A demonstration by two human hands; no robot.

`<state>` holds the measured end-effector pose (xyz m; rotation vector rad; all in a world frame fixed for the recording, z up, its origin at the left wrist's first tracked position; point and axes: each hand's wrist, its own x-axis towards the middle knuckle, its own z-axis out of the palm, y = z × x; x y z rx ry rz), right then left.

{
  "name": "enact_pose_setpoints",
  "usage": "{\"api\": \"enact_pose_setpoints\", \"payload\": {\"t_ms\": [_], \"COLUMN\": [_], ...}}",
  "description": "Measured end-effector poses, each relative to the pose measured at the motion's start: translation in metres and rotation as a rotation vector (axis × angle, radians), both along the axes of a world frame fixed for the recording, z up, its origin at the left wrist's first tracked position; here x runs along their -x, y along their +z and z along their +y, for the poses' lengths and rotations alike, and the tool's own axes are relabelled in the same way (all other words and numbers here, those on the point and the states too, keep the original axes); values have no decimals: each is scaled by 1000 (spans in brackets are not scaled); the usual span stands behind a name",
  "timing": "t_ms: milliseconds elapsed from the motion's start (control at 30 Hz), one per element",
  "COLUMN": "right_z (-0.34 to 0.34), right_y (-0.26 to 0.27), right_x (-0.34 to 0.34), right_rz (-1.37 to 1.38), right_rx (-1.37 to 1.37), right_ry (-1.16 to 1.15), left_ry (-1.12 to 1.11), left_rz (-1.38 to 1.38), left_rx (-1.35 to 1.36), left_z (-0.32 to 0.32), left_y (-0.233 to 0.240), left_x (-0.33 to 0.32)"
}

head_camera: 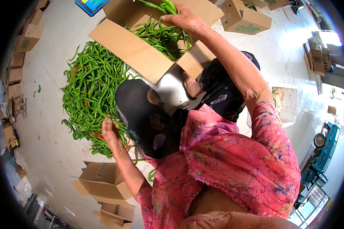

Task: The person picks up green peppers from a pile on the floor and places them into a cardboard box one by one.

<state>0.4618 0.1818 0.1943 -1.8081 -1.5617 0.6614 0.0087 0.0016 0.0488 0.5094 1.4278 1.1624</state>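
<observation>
Above an open cardboard box, my right hand grips several long green chili peppers. More green chili peppers lie inside the box, partly hidden behind my forearm. A large heap of green chili peppers, with a few red ones in it, is spread over the floor at my left. At the near side of this heap my left hand has its fingers closed around a green chili pepper. The box stands just beyond my knees, one flap folded out toward the heap.
Two open cartons sit on the floor at the lower left. A closed-sided carton stands at the upper right, and a blue device lies beyond the heap. Stacked boxes line the left. A white crate and a green cart are at the right.
</observation>
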Motion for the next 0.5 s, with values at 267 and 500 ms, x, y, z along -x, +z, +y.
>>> {"api": "enact_pose_setpoints", "payload": {"t_ms": [267, 500], "right_z": [13, -22], "right_y": [-59, -64], "right_x": [-34, 0], "right_rz": [-614, -273], "right_rx": [-23, 109], "right_ry": [83, 287], "left_ry": [57, 74], "left_rz": [-62, 97], "left_rx": [96, 166], "left_z": [-24, -46], "left_y": [-40, -71], "left_x": [-15, 25]}}
